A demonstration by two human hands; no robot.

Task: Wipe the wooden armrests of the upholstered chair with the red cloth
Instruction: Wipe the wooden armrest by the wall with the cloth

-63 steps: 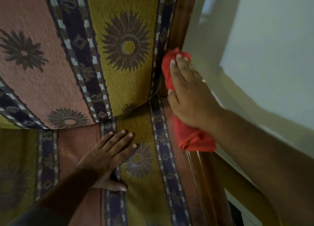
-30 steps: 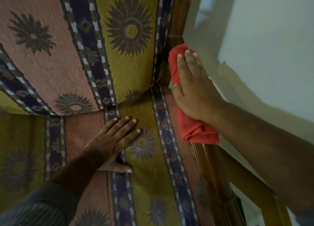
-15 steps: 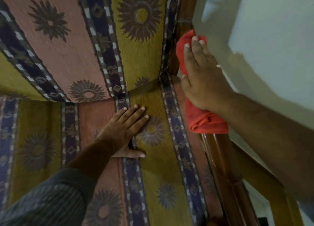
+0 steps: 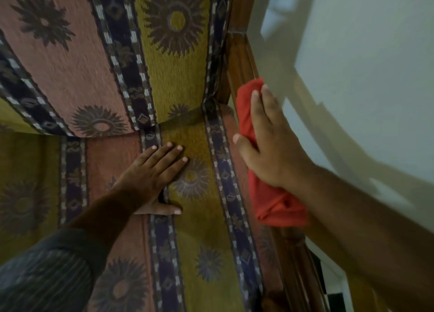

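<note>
Both hands are open and flat, and neither one closes around anything. At the left side, a dark striped sleeve (image 4: 47,276) covers the left forearm. Left hand (image 4: 152,177) lies palm down on the seat cushion (image 4: 202,229) of the upholstered chair, with the fingers spread and pointing toward the backrest (image 4: 70,65); it holds nothing. The fabric has stripes in pink, dark blue and mustard yellow, with dark sun-like flowers on it. To the right of the cushion runs the wooden armrest (image 4: 242,60), reddish brown and shiny, from the corner of the backrest down to the lower edge of the picture. The red cloth (image 4: 270,199) lies folded along this armrest, on its middle part. Right hand (image 4: 270,147) presses on the cloth with straight fingers; the thumb touches the cloth on the cushion side, and both ends of the cloth show beyond the hand. Beyond the armrest, on the far right, is a pale wall (image 4: 364,76) with soft shadows.
</note>
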